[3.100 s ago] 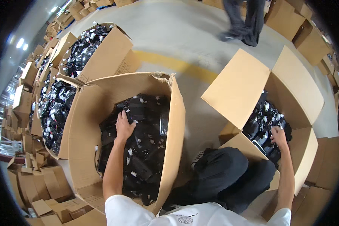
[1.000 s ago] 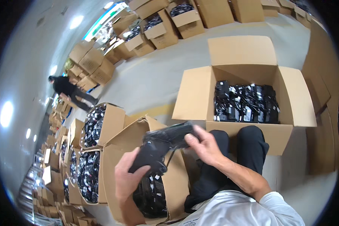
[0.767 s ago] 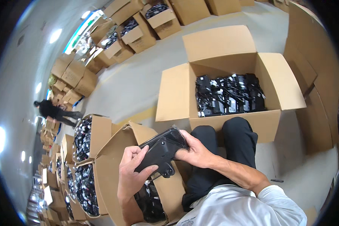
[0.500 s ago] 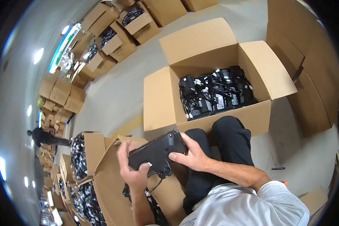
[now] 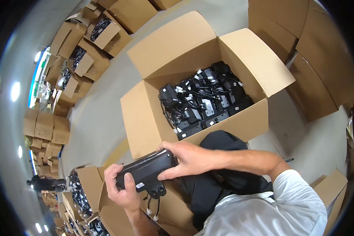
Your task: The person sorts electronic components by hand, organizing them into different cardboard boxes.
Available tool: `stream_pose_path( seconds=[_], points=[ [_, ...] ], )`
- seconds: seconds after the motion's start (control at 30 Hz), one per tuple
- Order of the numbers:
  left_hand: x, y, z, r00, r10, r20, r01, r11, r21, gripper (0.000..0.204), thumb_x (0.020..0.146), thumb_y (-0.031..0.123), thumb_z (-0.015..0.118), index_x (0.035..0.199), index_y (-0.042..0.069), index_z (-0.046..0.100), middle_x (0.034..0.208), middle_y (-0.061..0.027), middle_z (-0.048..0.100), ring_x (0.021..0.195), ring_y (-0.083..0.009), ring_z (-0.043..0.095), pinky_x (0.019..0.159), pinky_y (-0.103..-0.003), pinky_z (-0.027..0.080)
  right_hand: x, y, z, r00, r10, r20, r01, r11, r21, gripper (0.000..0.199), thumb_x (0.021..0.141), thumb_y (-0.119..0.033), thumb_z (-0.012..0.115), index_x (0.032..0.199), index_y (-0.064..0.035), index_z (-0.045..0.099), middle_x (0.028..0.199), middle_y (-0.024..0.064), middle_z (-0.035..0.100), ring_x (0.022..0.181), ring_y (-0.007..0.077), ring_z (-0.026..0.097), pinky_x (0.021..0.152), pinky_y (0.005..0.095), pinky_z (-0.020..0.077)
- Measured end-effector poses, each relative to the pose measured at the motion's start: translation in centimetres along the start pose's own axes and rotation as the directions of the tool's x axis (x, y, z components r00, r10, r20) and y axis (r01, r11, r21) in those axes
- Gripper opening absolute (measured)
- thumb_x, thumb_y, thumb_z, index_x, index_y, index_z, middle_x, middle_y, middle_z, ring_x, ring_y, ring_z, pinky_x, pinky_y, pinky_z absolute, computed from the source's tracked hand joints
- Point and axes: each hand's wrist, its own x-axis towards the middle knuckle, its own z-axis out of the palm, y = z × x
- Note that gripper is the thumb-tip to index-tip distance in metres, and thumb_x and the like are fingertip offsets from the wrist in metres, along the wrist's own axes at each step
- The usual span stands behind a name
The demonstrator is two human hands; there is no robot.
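Note:
A black plastic unit [image 5: 150, 169], long and boxy with rounded corners, is held between my two hands over my lap. My left hand [image 5: 123, 192] is closed on its left end, thumb on the face towards me. My right hand [image 5: 190, 160] grips the right end, with the thumb pressing near the lower edge. A small white label [image 5: 140, 185] shows on the unit. From its lower edge juts a tab with two round holes [image 5: 157, 192]. Below it hangs a thin black cable [image 5: 158, 206] with white connectors.
Beyond my knees stands an open carton [image 5: 236, 122] holding several similar black units [image 5: 202, 98] with cables. Another open carton [image 5: 173, 214] lies below my hands. Filled cartons [image 5: 102, 35] line the far left, and tall cardboard [image 5: 310, 78] stands right. A person [image 5: 47, 183] is far off at left.
The unit has tipped in my hands, so more of its long upper side shows. My right hand has shifted onto its upper right corner. The view has swung, moving the cartons leftward.

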Motion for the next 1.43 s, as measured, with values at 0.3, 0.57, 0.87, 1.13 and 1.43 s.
stream_pose_path(
  seconds=[0.3, 0.57, 0.87, 1.13, 1.43],
  points=[
    [4.1, -9.5, 7.8, 0.83, -0.357, 0.428, 0.557, 0.539, -0.632, 0.079, 0.096, 0.046, 0.064, 0.148, -0.003, 0.031, 0.131, -0.0189, 0.054, 0.116, -0.0244, 0.058, 0.097, -0.036, 0.05, 4.6, 2.0, -8.1, 0.989, 0.104, -0.106, -0.079, 0.973, 0.216, 0.056, 0.084, -0.029, 0.082, 0.124, 0.0027, 0.06, 0.102, 0.0107, 0.07, 0.092, 0.0204, 0.069, 0.08, 0.032, 0.0552],
    [12.4, -16.0, 18.1, 0.466, -0.316, 0.826, 0.822, 0.501, -0.272, 0.038, 0.092, 0.012, 0.066, 0.124, -0.008, 0.059, 0.087, -0.0097, 0.07, 0.072, -0.0163, 0.067, 0.069, -0.029, 0.054, 11.3, 19.0, -18.5, 0.824, 0.444, -0.352, -0.186, 0.799, 0.572, 0.052, 0.09, -0.039, 0.074, 0.122, -0.0017, 0.06, 0.105, 0.0078, 0.068, 0.096, 0.017, 0.068, 0.084, 0.0361, 0.0596],
    [13.0, -18.1, 19.4, 0.548, -0.497, 0.672, 0.781, 0.591, -0.2, 0.053, 0.104, 0.023, 0.054, 0.145, -0.009, 0.04, 0.138, -0.0168, 0.055, 0.118, -0.0243, 0.063, 0.093, -0.03, 0.055, 15.1, 33.8, -15.7, 0.423, 0.781, -0.46, -0.463, 0.622, 0.631, 0.062, 0.091, -0.041, 0.071, 0.12, 0.0105, 0.055, 0.106, 0.0181, 0.067, 0.087, 0.0268, 0.071, 0.072, 0.0377, 0.0634],
    [5.0, -21.1, 3.4, 0.603, -0.681, 0.415, 0.795, 0.557, -0.241, 0.046, 0.104, 0.024, 0.056, 0.137, -0.007, 0.049, 0.137, -0.0175, 0.057, 0.116, -0.0255, 0.063, 0.096, -0.036, 0.052, 14.8, 37.5, -16.7, 0.359, 0.559, -0.747, -0.475, 0.799, 0.369, 0.062, 0.089, -0.044, 0.072, 0.114, 0.011, 0.057, 0.096, 0.0186, 0.068, 0.074, 0.0261, 0.071, 0.062, 0.0355, 0.0623],
    [-11.9, -16.1, -15.1, 0.439, -0.899, 0.009, 0.79, 0.381, -0.48, 0.044, 0.102, 0.028, 0.059, 0.133, -0.003, 0.054, 0.128, -0.0179, 0.061, 0.109, -0.0269, 0.065, 0.087, -0.037, 0.055, 20.1, 32.5, -9.3, 0.416, 0.854, -0.312, -0.802, 0.506, 0.318, 0.06, 0.091, -0.052, 0.066, 0.111, 0.0042, 0.064, 0.096, 0.0167, 0.07, 0.074, 0.0275, 0.072, 0.059, 0.0378, 0.0621]
  ],
)
